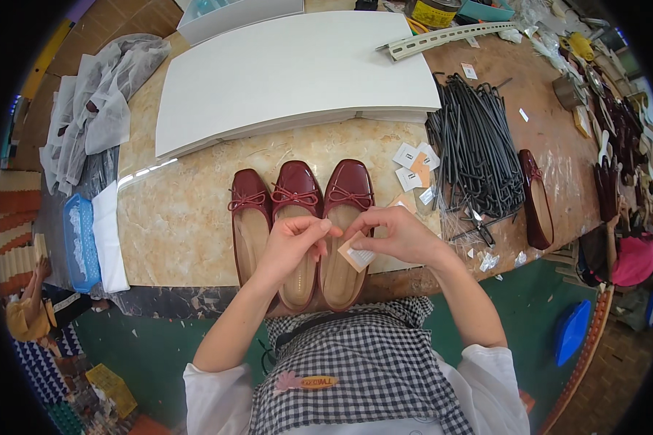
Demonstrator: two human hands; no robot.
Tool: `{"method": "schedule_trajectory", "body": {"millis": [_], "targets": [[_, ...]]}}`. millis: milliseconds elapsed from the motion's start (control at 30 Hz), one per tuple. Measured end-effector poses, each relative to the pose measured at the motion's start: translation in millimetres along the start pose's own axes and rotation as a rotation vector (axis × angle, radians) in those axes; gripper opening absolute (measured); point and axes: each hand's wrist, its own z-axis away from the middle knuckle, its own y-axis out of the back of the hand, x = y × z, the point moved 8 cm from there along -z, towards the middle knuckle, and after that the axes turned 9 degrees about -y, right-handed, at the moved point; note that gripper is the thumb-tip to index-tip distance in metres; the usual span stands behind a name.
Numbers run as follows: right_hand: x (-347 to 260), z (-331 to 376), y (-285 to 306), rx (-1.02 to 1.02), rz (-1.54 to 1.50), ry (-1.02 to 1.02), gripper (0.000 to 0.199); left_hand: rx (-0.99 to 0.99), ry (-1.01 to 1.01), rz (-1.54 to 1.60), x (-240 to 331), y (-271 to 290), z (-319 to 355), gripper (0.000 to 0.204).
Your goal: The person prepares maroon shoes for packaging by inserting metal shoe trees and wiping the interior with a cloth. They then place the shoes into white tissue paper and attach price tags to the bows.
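Three dark red flat shoes with bows stand side by side at the table's near edge: a left shoe [248,194], a middle shoe [295,179] and a right shoe [348,180], toes pointing away from me. Over the right shoe, my right hand [403,235] pinches a small square paper label [356,255], white with a tan border. My left hand [295,245] is over the middle shoe, thumb and forefinger pressed together near the label. Whatever is between those fingertips is too small to make out. The hands partly cover the insoles.
A stack of white sheets [290,72] lies behind the shoes. To the right are paper labels [411,163], a heap of black rods [479,145], nippers [482,228] and another red shoe [537,199]. A blue basket [82,243] stands left. Other people work at both sides.
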Motion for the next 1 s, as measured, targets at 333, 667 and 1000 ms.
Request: {"method": "schedule_trajectory", "body": {"millis": [333, 667, 1000], "targets": [[7.7, -3.5, -3.1, 0.226, -0.127, 0.032, 0.013, 0.082, -0.141, -0.207, 6.6, 2.0, 3.9, 0.014], [16.6, -6.1, -4.0, 0.165, -0.340, -0.068, 0.008, 0.062, -0.208, -0.438, 7.4, 3.5, 5.7, 0.014], [12.1, -6.4, -3.4, 0.149, -0.279, -0.037, 0.007, 0.033, -0.194, -0.383, 10.8, 0.1, 3.9, 0.014]]}}
